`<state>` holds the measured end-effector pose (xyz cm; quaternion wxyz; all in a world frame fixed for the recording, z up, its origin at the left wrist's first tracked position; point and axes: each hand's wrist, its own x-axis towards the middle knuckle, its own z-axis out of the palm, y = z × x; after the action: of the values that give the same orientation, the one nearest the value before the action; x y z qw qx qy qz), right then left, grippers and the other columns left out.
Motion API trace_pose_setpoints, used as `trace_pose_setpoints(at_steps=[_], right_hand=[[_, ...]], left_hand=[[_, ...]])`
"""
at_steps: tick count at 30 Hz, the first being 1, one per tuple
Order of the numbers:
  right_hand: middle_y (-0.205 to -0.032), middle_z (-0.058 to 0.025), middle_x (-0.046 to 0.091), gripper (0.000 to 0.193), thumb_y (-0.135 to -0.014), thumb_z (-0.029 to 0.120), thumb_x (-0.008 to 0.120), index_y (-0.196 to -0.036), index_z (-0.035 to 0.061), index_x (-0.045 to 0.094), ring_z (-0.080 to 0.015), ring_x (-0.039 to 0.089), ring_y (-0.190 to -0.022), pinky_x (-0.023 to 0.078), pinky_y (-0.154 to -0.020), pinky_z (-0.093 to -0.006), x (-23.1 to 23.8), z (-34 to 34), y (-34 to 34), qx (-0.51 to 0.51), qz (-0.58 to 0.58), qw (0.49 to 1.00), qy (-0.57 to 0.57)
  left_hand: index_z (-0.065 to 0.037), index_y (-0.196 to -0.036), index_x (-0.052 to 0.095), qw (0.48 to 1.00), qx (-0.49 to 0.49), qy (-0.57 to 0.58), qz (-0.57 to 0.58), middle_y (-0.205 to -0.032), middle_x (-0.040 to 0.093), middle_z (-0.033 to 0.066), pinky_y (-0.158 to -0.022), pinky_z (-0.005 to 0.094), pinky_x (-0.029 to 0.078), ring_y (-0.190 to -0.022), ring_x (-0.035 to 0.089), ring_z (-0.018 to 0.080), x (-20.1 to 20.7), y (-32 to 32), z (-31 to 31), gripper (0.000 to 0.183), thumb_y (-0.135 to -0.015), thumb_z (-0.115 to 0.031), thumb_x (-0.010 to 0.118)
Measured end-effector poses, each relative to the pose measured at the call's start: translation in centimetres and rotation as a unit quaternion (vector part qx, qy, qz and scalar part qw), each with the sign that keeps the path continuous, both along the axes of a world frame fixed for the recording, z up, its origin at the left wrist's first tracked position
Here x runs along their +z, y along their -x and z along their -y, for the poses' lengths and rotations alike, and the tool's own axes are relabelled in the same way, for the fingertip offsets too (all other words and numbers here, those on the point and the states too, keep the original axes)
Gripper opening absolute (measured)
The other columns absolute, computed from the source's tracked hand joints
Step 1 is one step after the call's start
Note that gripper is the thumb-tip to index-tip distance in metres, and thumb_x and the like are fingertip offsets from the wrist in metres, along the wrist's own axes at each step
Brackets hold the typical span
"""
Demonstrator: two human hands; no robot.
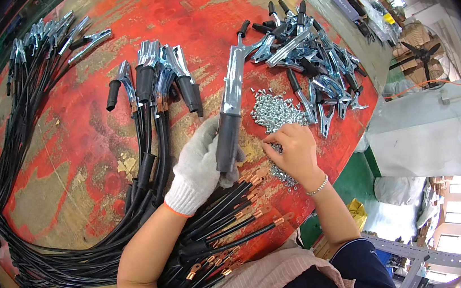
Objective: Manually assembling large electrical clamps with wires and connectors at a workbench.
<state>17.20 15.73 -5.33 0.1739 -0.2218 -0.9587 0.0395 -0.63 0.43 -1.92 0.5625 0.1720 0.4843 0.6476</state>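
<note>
My left hand [195, 162], in a white knit glove, is closed around the black sleeve of a metal battery clamp [230, 87]. The clamp stands tilted, its silver jaws pointing up and away from me. My bare right hand [294, 151] rests at the near edge of a pile of small silver screws [275, 110]. Its fingers are bent down toward the screws and some loose nuts [283, 176]; whether the fingertips pinch one is hidden. Black cables with copper lugs [279, 221] lie below the gloved hand.
A heap of loose clamps [312, 66] lies at the far right of the worn red table [99, 142]. Cables with clamps attached [148, 73] lie left of centre, and another long cable bundle [23, 122] curves along the left edge. A fan [422, 56] stands beyond the table.
</note>
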Motion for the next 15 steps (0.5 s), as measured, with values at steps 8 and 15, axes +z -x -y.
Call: trace_pose_setpoints(at_steps=[8,15], right_hand=[[-0.078,-0.0005,0.064,0.020,-0.063,0.011,0.080,-0.079,0.0132,0.068,-0.0217,0.058,-0.071,0.043,-0.065,-0.0354,3.2,0.7,2.6,0.049,-0.188,0.979,0.068],[-0.078,-0.0050,0.059,0.027,-0.057,0.003,0.084,-0.081,0.0081,0.072,-0.0223,0.054,-0.070,0.043,-0.061,-0.0329,5.2,1.4,4.5,0.101,-0.195,0.976,0.000]], left_hand=[[-0.003,-0.135,0.045,0.988,-0.031,0.008,-0.151,-0.093,0.064,0.0092,-0.062,0.0260,0.053,-0.075,0.063,0.0121,-1.6,-0.8,-0.2,0.034,-0.103,-0.013,0.042],[0.001,-0.135,0.047,0.976,-0.039,0.029,-0.214,-0.104,0.064,0.0106,-0.079,0.0263,0.051,-0.088,0.060,0.0108,-0.1,-1.0,0.1,0.040,-0.098,-0.015,0.048]])
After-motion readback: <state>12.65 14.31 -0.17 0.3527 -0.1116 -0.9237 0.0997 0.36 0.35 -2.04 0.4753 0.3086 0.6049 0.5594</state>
